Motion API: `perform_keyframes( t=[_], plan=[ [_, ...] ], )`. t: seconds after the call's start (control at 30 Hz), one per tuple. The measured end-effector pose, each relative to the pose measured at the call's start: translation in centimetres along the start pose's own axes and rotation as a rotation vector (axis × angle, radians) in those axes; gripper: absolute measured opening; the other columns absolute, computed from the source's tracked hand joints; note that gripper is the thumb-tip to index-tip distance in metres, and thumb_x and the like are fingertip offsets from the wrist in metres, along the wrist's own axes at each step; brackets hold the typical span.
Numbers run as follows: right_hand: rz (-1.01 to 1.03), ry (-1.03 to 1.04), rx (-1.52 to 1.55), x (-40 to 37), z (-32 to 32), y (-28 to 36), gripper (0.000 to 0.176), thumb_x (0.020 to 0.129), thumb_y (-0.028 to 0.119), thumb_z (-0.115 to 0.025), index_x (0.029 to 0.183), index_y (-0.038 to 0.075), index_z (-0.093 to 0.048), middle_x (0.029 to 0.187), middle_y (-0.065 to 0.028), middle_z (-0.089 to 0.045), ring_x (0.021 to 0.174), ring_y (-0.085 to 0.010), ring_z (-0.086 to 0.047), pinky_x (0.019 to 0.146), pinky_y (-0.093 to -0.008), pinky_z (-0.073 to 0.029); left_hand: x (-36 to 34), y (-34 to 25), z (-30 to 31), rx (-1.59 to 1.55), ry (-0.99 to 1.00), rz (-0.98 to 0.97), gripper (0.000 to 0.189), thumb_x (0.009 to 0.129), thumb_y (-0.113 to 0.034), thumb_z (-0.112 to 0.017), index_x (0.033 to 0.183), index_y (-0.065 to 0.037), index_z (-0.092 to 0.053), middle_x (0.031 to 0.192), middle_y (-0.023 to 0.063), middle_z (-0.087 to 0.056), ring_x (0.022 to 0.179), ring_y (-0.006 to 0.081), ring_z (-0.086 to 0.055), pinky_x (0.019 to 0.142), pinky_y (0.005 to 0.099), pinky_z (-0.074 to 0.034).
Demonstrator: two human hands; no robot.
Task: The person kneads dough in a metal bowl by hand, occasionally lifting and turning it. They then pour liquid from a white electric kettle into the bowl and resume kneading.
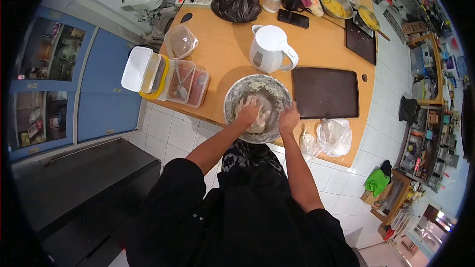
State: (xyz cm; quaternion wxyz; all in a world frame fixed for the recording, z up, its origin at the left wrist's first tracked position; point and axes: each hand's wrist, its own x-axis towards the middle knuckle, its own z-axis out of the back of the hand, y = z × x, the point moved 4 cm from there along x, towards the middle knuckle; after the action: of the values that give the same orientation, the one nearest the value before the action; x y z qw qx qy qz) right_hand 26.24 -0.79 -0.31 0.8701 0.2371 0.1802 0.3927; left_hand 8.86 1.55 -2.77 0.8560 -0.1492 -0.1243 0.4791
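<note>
A round metal mixing bowl (231, 100) sits at the table's front edge, its inner wall smeared with flour and dough. Inside lies a pale lump of dough (257, 127), low and to the left. My left hand (249, 111) is down in the bowl with its fingers curled into the dough, which partly hides them. At the bowl's right rim, my right hand (289, 118) is closed around the edge. Just behind the bowl stands a white electric kettle (269, 44), its handle toward the right.
Right of the bowl lies a dark baking tray (326, 93), with plastic bags of white powder (334, 137) in front. Plastic containers (183, 84) stand at left. Farther back are a black plastic bag (236, 3), a phone (293, 19) and a metal bowl of yellow food (336, 7).
</note>
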Motion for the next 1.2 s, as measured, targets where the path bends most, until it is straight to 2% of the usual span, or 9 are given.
perform_keyframes(
  t=[0.07,0.27,0.37,0.63,0.73,0.83,0.97,1.07,1.2],
  plan=[
    [0.026,0.003,0.027,0.2,-0.4,-0.3,0.018,0.081,0.005,-0.059,0.099,0.005,-0.056,0.081,-0.0262,-0.065,0.082,-0.0469,-0.062,0.069,-0.0537,-0.047,-0.9,0.1,-2.4,-0.055,0.194,0.041,0.043,0.085,-0.050,-0.052,0.101,-0.015,-0.069,0.111,0.0083,-0.063,0.119,0.0315,-0.051,0.099,0.0590,-0.030],
    [0.028,0.006,0.070,-0.4,0.4,0.3,0.016,0.082,0.005,-0.058,0.098,0.003,-0.055,0.080,-0.0286,-0.063,0.081,-0.0490,-0.060,0.068,-0.0541,-0.046,-0.8,-0.2,-5.5,-0.039,0.047,0.040,0.031,0.081,-0.039,-0.056,0.096,-0.015,-0.071,0.102,0.0069,-0.066,0.108,0.0289,-0.059,0.096,0.0516,-0.038],
    [0.048,0.004,0.047,0.0,0.0,-0.1,0.014,0.083,0.006,-0.058,0.095,0.002,-0.054,0.079,-0.0298,-0.061,0.080,-0.0501,-0.059,0.067,-0.0551,-0.045,3.0,-1.3,-3.1,0.067,0.294,0.120,0.024,0.081,-0.031,-0.054,0.088,-0.014,-0.070,0.094,0.0065,-0.068,0.095,0.0272,-0.065,0.087,0.0436,-0.045],
    [0.069,0.014,0.058,-0.5,0.6,0.5,0.011,0.085,0.005,-0.057,0.093,0.000,-0.052,0.081,-0.0295,-0.061,0.081,-0.0495,-0.058,0.068,-0.0546,-0.043,5.3,2.3,-7.8,0.002,-0.245,0.348,0.021,0.084,-0.022,-0.053,0.084,-0.009,-0.069,0.090,0.0168,-0.067,0.090,0.0345,-0.065,0.085,0.0463,-0.047],
    [0.077,-0.023,0.054,-0.2,0.8,0.7,0.011,0.085,0.005,-0.057,0.094,0.000,-0.053,0.081,-0.0290,-0.062,0.080,-0.0492,-0.059,0.067,-0.0541,-0.044,7.0,2.8,-7.8,-0.164,0.168,0.490,0.021,0.082,-0.022,-0.057,0.081,-0.005,-0.069,0.088,0.0206,-0.067,0.086,0.0399,-0.065,0.080,0.0488,-0.050],
    [0.051,0.006,0.023,-0.2,0.4,0.9,0.012,0.084,0.004,-0.057,0.095,0.001,-0.053,0.081,-0.0285,-0.062,0.080,-0.0489,-0.059,0.067,-0.0538,-0.044,6.8,2.7,-5.8,-0.356,0.383,0.062,0.035,0.088,-0.033,-0.052,0.085,-0.003,-0.068,0.078,0.0242,-0.063,0.080,0.0440,-0.061,0.074,0.0510,-0.048],
    [-0.027,0.036,0.001,-0.4,0.9,1.0,0.019,0.081,0.004,-0.058,0.100,0.003,-0.055,0.084,-0.0258,-0.064,0.080,-0.0461,-0.062,0.068,-0.0544,-0.047,5.1,-0.3,-2.6,-0.255,0.671,-0.093,0.040,0.091,-0.037,-0.049,0.099,-0.002,-0.067,0.102,0.0216,-0.065,0.083,0.0438,-0.064,0.076,0.0493,-0.050],
    [0.004,-0.061,0.048,-0.3,-0.1,-0.6,0.018,0.081,0.003,-0.058,0.099,0.004,-0.054,0.084,-0.0259,-0.064,0.081,-0.0460,-0.062,0.069,-0.0546,-0.047,0.7,-3.2,0.3,-0.041,0.439,-0.027,0.026,0.083,-0.024,-0.058,0.095,-0.004,-0.070,0.109,0.0217,-0.064,0.098,0.0370,-0.064,0.086,0.0467,-0.051],
    [-0.017,-0.043,0.038,-0.5,0.1,-0.1,0.016,0.082,0.004,-0.059,0.097,0.003,-0.054,0.083,-0.0265,-0.064,0.081,-0.0462,-0.062,0.069,-0.0546,-0.047,-2.1,-5.3,5.7,0.092,0.271,-0.049,0.030,0.086,-0.025,-0.055,0.102,-0.002,-0.066,0.112,0.0199,-0.061,0.101,0.0331,-0.064,0.085,0.0461,-0.051]
  ],
)
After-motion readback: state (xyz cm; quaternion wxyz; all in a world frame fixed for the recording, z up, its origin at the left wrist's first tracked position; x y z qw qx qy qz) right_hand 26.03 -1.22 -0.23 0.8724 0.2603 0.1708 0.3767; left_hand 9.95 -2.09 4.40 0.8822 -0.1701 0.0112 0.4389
